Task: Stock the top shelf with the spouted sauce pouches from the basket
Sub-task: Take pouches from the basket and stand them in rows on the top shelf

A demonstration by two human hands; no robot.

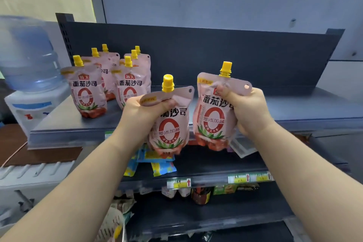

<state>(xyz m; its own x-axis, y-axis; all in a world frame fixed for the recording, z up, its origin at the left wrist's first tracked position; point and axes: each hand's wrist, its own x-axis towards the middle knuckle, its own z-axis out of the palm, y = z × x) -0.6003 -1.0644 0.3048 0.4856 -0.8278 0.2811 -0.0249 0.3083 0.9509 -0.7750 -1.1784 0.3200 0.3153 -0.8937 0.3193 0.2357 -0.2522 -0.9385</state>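
Note:
I hold two pink sauce pouches with yellow spouts in front of the dark top shelf (245, 110). My left hand (141, 112) grips the upper part of one pouch (170, 127), which hangs just below the shelf's front edge. My right hand (249, 112) grips the other pouch (214, 116) by its upper right side, a little higher and to the right. Several more of the same pouches (88, 92) stand upright in two rows at the left end of the shelf. The basket is out of view.
A water dispenser with a blue bottle (27, 55) stands left of the shelf. Lower shelves hold colourful packets (161, 167), jars (202, 194) and yellow price tags (178, 182). The shelf's dark back panel (216, 55) rises behind the pouches.

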